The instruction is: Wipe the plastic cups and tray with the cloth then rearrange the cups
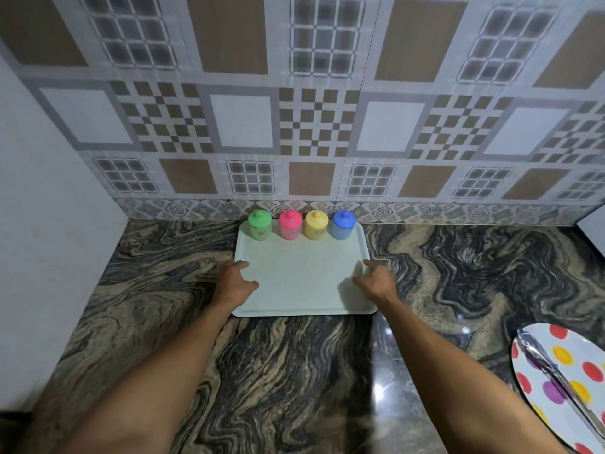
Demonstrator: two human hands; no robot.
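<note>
Both hands open: left hand [236, 280] at 9, right hand [376, 279] at 3 of tray [304, 283] | four lidded cups [301, 225] at 12 | tray looked stiff, slick; grip side rims

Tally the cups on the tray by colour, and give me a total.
Green cup: 1
Pink cup: 1
Yellow cup: 1
Blue cup: 1
Total: 4, in a row along the far edge of the tray.
</note>
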